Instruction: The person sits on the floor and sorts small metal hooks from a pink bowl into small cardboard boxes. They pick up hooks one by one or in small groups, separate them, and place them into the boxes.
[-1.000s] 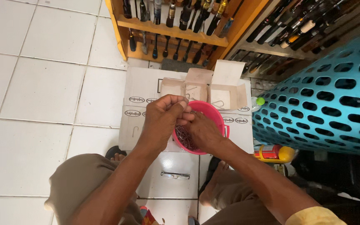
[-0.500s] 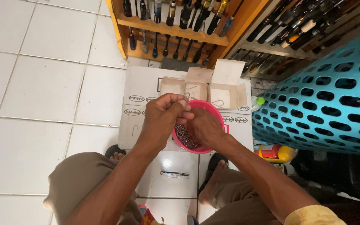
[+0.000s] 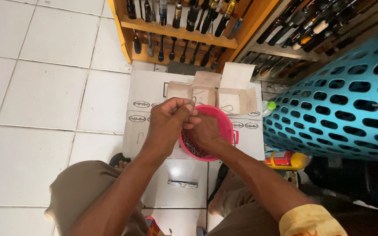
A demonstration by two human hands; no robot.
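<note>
small wire hooks (image 3: 193, 146) heaped in the pink bowl (image 3: 226, 124) on flattened cardboard (image 3: 147, 89). they look light, stiff, sharp-tipped and prone to tangle; best pinched at the shank. left hand (image 3: 167, 124) closed in a fingertip pinch, contents too small to tell. right hand (image 3: 204, 131) curled over the heap, grip unclear. small open boxes (image 3: 237, 100) behind, blue basket (image 3: 342, 109) beside.

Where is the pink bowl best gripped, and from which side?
Grip the pink bowl by its small side handle, coming from the right. The left hand and right hand cover its near and left rim, while that tab juts out unobstructed.
</note>
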